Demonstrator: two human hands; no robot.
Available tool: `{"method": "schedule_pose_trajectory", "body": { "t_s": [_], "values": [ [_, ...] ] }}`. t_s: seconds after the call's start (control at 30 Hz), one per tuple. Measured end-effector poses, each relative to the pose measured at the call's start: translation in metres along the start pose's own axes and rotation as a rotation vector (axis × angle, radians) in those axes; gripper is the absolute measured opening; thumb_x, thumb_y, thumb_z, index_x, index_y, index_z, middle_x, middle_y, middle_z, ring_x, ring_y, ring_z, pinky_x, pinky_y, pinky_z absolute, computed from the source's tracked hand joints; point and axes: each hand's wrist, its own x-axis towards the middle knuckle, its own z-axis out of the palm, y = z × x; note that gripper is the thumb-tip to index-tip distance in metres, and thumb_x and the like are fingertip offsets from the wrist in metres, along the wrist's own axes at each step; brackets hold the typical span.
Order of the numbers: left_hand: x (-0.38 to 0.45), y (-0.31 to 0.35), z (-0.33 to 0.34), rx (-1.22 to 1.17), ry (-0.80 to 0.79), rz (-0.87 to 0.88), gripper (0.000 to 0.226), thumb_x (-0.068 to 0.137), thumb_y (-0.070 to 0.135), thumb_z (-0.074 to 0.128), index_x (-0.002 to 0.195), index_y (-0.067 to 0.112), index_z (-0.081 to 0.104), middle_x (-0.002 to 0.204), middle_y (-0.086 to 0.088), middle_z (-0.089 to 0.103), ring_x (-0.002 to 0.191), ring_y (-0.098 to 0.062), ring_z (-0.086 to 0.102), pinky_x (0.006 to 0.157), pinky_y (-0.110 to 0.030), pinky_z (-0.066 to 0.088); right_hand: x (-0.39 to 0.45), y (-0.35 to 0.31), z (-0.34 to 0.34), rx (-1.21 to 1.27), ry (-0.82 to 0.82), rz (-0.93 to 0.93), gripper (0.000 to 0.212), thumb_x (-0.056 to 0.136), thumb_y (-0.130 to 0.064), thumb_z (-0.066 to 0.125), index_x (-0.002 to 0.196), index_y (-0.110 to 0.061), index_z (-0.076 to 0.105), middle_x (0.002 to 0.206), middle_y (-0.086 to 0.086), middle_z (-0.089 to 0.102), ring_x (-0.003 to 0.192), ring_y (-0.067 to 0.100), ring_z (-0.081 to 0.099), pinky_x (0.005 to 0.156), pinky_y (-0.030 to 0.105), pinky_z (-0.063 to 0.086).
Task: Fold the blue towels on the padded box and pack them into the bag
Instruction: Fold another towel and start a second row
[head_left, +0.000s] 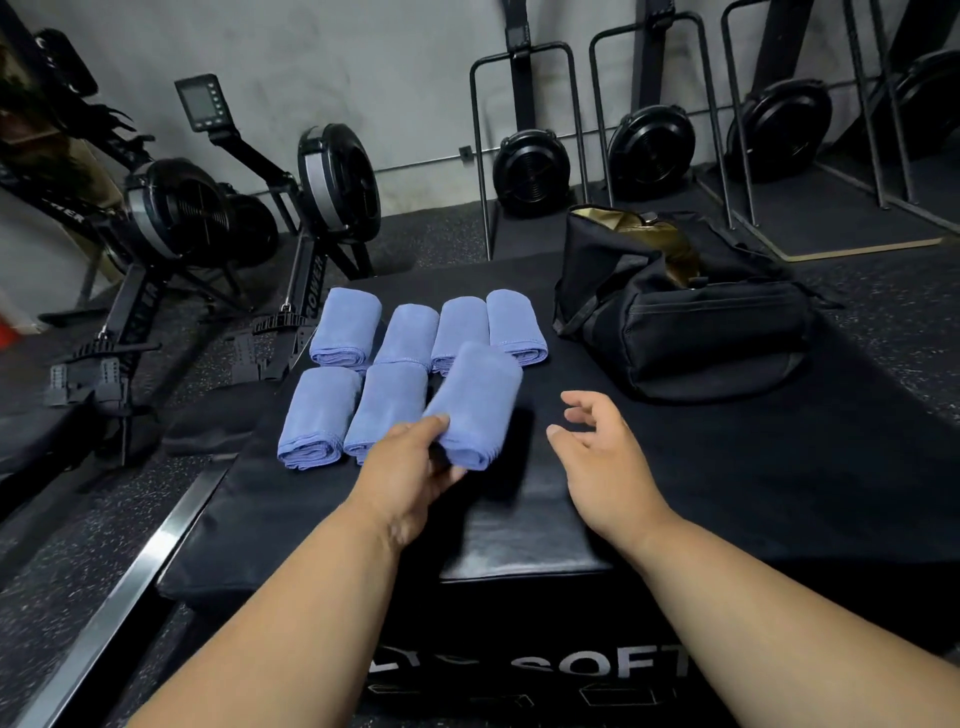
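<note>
The black bag (680, 317) sits on the far right of the padded box (519, 535). Its top is open and shows a gold lining; what is inside cannot be seen. Six folded blue towels (345, 327) lie in two rows on the left part of the box, four at the back and two in front. The left hand (410, 473) holds a seventh folded towel (478, 405) by its near end, thumb on top, its grip pinching the cloth. The right hand (602, 457) hangs just beside it, fingers spread and holding nothing. Rowing machines (171, 218) stand on the floor to the left, and more stand upright by the wall.
</note>
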Motion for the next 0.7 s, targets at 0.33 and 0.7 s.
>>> {"method": "schedule_pose_trajectory", "body": {
  "t_s": [0.33, 0.7],
  "values": [
    [0.051, -0.019, 0.01, 0.15, 0.267, -0.071, 0.041, 0.08, 0.046, 0.079, 0.092, 0.009, 0.065, 0.099, -0.012, 0.073, 0.083, -0.032, 0.074, 0.082, -0.046, 0.064, 0.0, 0.011, 0.001, -0.218, -0.098, -0.053, 0.03, 0.095, -0.029, 0.068, 0.121, -0.041, 0.061, 0.122, -0.021, 0.054, 0.097, 0.005, 0.065, 0.094, 0.029, 0.052],
    [0.022, -0.049, -0.006, 1.442, 0.176, 0.794, 0.064, 0.098, 0.059, 0.035, 0.151, 0.027, 0.052, 0.161, -0.005, 0.043, 0.145, -0.032, 0.038, 0.119, -0.047, 0.029, -0.008, 0.016, 0.002, -0.42, -0.189, -0.126, 0.029, 0.094, -0.033, 0.067, 0.122, -0.04, 0.062, 0.119, -0.021, 0.055, 0.102, 0.0, 0.058, 0.095, 0.03, 0.051]
  ]
}}
